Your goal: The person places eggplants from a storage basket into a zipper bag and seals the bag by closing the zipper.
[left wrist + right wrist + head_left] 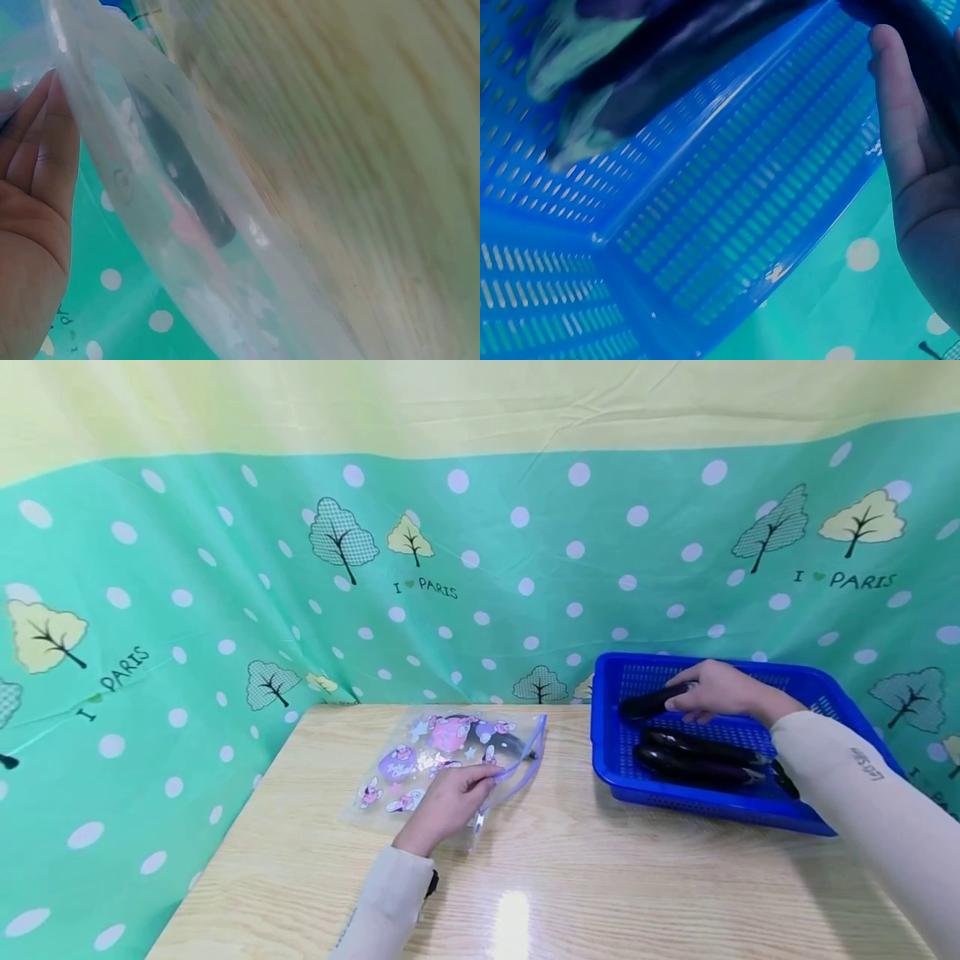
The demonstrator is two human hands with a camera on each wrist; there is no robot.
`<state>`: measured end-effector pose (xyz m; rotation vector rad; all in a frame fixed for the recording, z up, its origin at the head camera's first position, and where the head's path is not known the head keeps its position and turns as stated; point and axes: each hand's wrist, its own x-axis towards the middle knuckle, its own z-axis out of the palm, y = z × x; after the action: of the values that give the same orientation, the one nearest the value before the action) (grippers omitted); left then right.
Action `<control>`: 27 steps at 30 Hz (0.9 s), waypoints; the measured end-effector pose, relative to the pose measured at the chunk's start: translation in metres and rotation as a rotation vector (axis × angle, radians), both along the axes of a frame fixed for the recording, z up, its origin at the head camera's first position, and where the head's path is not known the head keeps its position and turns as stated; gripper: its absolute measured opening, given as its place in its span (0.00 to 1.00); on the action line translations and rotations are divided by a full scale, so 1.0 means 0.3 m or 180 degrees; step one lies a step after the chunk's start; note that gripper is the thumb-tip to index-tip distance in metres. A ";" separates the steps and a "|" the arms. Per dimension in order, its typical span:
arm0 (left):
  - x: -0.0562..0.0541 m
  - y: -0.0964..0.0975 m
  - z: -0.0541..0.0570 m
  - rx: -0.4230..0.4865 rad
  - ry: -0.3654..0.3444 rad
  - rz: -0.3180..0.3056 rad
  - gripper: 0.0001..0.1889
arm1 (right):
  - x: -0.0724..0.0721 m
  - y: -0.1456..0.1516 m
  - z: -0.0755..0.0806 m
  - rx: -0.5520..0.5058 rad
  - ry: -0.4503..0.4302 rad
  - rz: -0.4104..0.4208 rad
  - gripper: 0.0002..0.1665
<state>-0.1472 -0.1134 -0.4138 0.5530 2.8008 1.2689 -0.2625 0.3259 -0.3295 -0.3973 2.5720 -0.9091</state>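
Observation:
My left hand [448, 803] pinches the purple zip edge of a clear plastic bag [397, 766] printed with pink and purple cartoon figures. The bag lies flat on the table, its mouth parted toward the right. Inside it a dark eggplant [184, 169] shows through the plastic in the left wrist view. At the far left part of the blue basket [720, 811], my right hand [717, 689] grips another eggplant [647, 702] near one end. Two more eggplants [697, 747] lie side by side below that hand; a further dark end is partly hidden by the sleeve.
The wooden table [540, 877] reaches back to a green dotted curtain [480, 593] that hangs behind and at the left. The basket's raised, slotted walls surround the eggplants. Bare tabletop separates bag and basket.

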 end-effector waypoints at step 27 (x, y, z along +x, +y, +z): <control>0.040 -0.013 -0.005 0.0317 -0.0030 0.0369 0.15 | 0.406 -0.240 0.094 -0.1830 0.0580 -0.0492 0.28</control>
<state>-0.1352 -0.1174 -0.4153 0.3916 2.8117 1.4343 -0.1407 0.2540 -0.3014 -0.4553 2.4832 -1.7486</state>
